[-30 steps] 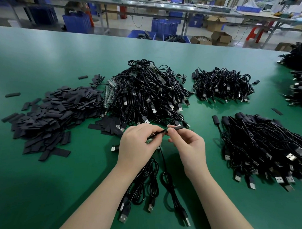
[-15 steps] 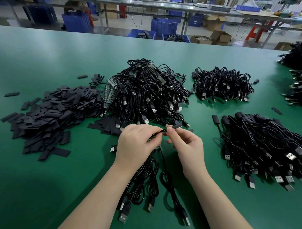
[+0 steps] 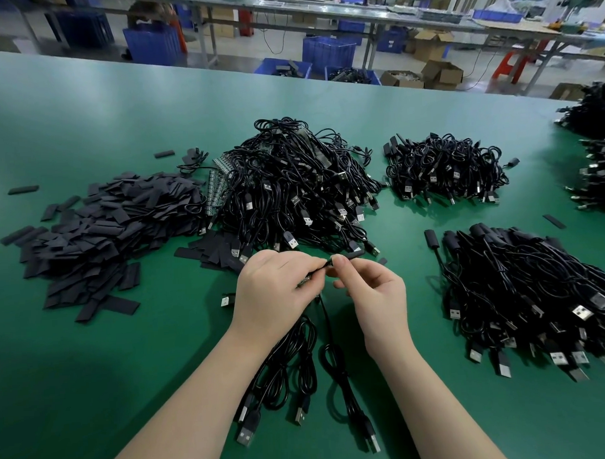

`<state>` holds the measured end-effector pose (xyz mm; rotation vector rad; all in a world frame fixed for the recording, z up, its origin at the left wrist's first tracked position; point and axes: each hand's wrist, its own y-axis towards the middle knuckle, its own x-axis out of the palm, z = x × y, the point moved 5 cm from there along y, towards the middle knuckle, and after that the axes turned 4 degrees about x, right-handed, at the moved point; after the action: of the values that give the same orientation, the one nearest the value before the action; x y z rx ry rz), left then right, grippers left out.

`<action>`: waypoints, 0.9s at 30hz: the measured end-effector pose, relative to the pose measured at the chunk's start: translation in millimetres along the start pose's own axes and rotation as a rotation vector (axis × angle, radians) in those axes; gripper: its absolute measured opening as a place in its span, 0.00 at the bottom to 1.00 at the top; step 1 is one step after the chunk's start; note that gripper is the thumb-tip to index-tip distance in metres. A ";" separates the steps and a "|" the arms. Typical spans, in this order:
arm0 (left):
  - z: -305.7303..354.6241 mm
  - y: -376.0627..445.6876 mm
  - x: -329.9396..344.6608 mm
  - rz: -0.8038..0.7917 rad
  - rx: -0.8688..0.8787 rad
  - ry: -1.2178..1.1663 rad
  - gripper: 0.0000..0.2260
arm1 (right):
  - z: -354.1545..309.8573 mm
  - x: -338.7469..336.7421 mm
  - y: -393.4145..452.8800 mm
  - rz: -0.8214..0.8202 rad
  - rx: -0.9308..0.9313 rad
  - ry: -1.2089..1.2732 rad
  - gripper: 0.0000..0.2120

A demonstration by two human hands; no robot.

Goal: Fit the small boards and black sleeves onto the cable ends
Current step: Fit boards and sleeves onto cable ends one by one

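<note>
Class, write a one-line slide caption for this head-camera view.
Left hand and right hand pinch a black sleeve onto a cable end above a green table.

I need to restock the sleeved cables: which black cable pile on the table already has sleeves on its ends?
The pile at right front, right of the right hand: thick black sleeves cap its far ends. The big central pile shows only bare USB plugs.
</note>
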<state>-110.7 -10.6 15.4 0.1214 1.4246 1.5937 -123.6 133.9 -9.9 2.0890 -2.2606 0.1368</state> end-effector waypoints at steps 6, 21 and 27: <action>1.4 0.0 -1.7 0.045 0.022 -0.019 0.02 | 0.0 2.0 -1.4 -0.033 0.043 0.072 0.08; -1.6 -2.7 3.0 -0.031 -0.173 -0.106 0.10 | -0.4 0.3 1.1 -0.004 -0.056 -0.024 0.10; -7.2 -6.0 6.8 -0.023 -0.283 -0.260 0.06 | 0.6 -2.0 3.6 -0.016 -0.087 -0.088 0.07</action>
<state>-115.4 -12.0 5.0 0.1394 0.9889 1.6755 -127.0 136.2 -10.8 2.1081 -2.2526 -0.0546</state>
